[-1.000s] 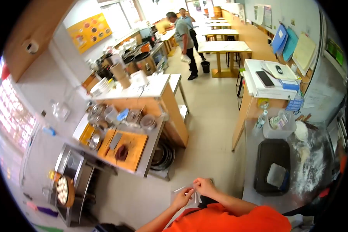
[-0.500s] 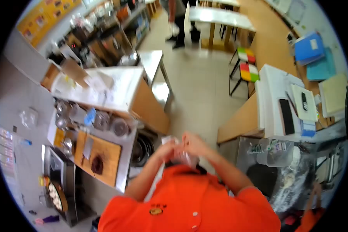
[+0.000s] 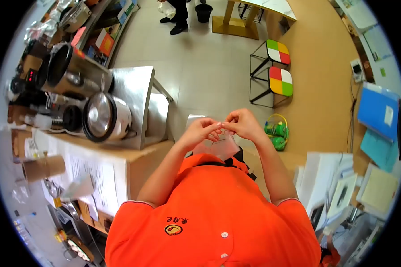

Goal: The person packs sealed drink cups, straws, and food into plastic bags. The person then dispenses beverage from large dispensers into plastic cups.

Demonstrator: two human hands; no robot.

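A clear plastic bag (image 3: 225,147) hangs below my two hands, in front of the orange shirt. My left hand (image 3: 201,132) pinches the bag's top edge between thumb and fingers. My right hand (image 3: 243,124) pinches the same edge close by, so the fingertips of both hands nearly touch. The bag looks thin and limp, and whatever may be inside it cannot be made out.
A steel side table (image 3: 131,89) and a rice cooker (image 3: 103,116) are at the left. Two colourful stools (image 3: 279,81) stand right of the aisle, near green bottles (image 3: 277,129). Another person's legs (image 3: 180,15) show at the top, beside a black bin (image 3: 203,13).
The view has moved forward along the aisle; the cutting board and floured table have left it or slid to its edge. Both hands have kept hold of the bag.
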